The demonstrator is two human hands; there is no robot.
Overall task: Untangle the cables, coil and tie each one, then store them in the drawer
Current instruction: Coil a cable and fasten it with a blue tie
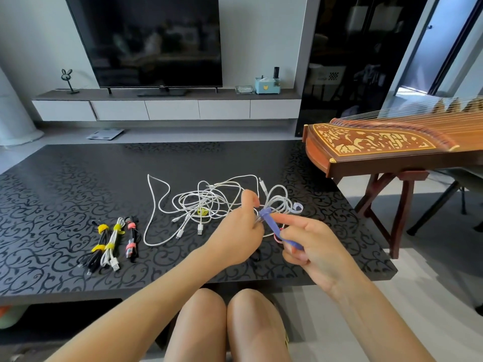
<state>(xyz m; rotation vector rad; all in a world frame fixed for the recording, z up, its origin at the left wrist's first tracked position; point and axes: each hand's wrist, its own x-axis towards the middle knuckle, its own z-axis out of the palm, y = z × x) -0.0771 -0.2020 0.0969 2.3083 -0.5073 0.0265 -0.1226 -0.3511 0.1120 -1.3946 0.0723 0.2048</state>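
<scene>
A heap of tangled white cables lies in the middle of the dark patterned table. My left hand grips a coiled white cable just right of the heap. My right hand pinches a blue strap tie that wraps around that coil. A second blue tie curls beside the coil. Three coiled and tied cables lie side by side at the left: a black one with yellow ties, a white one with yellow ties and a black one with pink ties.
A wooden zither on a stand sits off the table's right edge. Beyond the table, a low white TV cabinet with drawers carries a large TV and small items. My knees are below the table's near edge.
</scene>
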